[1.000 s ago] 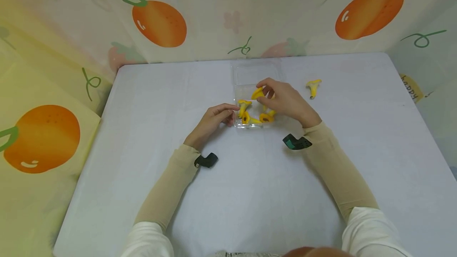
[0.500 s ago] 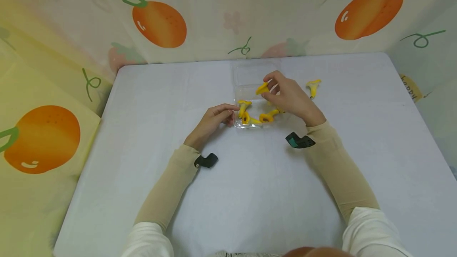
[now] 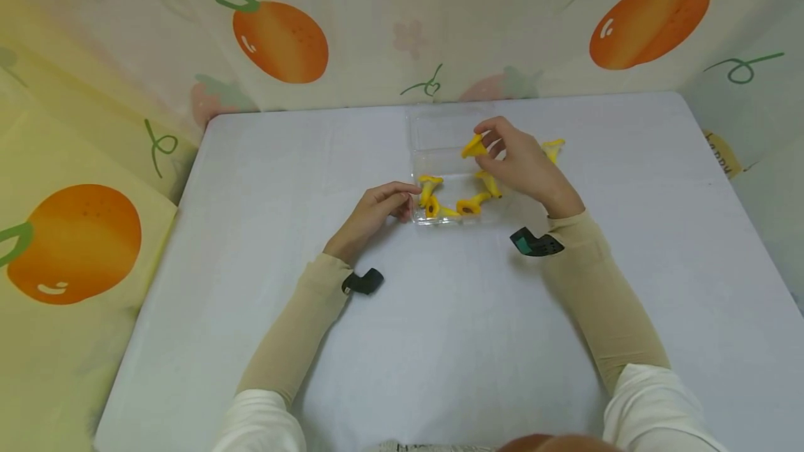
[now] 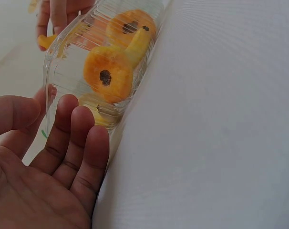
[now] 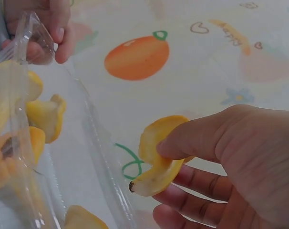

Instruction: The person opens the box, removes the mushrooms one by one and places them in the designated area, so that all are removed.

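A clear plastic box (image 3: 451, 160) with its lid folded back holds several yellow trumpet-shaped mushrooms (image 3: 467, 206). My right hand (image 3: 526, 167) pinches one yellow mushroom (image 3: 474, 147) between thumb and fingers above the box's back right part; in the right wrist view the pinched mushroom (image 5: 159, 155) shows its dark stem tip. At the box's left wall, my left hand (image 3: 375, 218) rests with relaxed, slightly bent fingers. The left wrist view shows the left fingertips (image 4: 82, 119) against or close beside the clear wall.
Another yellow mushroom (image 3: 553, 150) lies on the white table (image 3: 402, 340) right of the box, partly behind the right hand. A curtain (image 3: 370, 26) printed with oranges hangs along the table's back edge.
My right hand has moved right and back, carrying the pinched mushroom up from the box's middle. A mushroom at the box's right side has come into view. The left hand has stayed still.
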### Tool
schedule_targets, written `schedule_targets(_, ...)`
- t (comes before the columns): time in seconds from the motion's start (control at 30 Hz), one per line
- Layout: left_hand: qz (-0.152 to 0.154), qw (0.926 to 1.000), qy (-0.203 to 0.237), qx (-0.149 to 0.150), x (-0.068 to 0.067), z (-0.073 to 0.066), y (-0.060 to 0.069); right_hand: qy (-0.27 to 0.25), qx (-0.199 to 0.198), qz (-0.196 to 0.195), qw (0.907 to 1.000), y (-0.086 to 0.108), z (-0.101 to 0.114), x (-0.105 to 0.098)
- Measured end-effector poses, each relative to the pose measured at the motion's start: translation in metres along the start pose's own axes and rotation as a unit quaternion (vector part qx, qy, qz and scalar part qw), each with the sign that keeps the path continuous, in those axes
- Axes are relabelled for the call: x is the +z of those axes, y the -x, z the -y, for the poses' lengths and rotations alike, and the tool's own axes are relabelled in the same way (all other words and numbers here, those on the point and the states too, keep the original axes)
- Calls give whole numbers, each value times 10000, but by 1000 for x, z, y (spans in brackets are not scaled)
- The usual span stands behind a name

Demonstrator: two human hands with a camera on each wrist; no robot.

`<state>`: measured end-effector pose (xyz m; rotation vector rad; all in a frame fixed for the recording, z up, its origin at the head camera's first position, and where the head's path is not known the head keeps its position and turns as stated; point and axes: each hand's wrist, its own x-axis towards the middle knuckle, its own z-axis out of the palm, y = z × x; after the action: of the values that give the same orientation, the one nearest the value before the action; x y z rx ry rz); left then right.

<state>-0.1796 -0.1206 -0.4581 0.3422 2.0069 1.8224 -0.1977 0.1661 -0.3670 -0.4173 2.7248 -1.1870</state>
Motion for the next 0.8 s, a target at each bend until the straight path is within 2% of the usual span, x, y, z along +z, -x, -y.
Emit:
schedule_targets(0.33,31,10000,-15,-8,0,-1,1,-125,-2,-226,9997,6,-6,-15)
schedule_targets(0.8,32,10000,-7,-14,0,-2,1,-160,237,-465,9985,9,-13,-29)
